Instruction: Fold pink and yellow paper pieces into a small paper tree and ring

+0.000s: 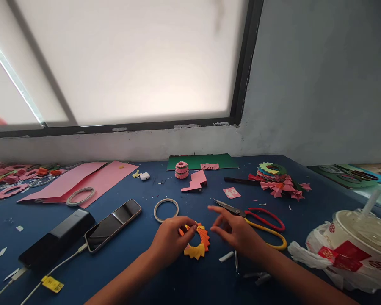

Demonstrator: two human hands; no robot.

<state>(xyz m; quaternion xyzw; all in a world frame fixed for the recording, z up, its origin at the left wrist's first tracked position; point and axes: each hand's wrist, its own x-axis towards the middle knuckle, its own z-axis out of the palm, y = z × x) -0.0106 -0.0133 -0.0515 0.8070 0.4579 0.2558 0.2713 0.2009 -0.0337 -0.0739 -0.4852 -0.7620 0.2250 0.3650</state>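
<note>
A folded-paper ring (204, 239) in orange and yellow, with a jagged outer edge, is on the blue table in front of me. My left hand (173, 238) has its thumb and fingers closed on the ring's left side and covers part of it. To the right of the ring, my right hand (236, 231) has its fingers spread and nothing in them. Just behind that hand are scissors (239, 212) with one red and one yellow handle. A tape roll (166, 210) lies behind my left hand.
At left are a phone (112, 224) on a cable, a black power bank (57, 239) and pink paper (114, 176) under another tape roll (80, 196). A lidded cup (362, 241) stands at right. Several paper rings (274, 169) are stacked at the back right, and pink rings (182, 170) at the back middle.
</note>
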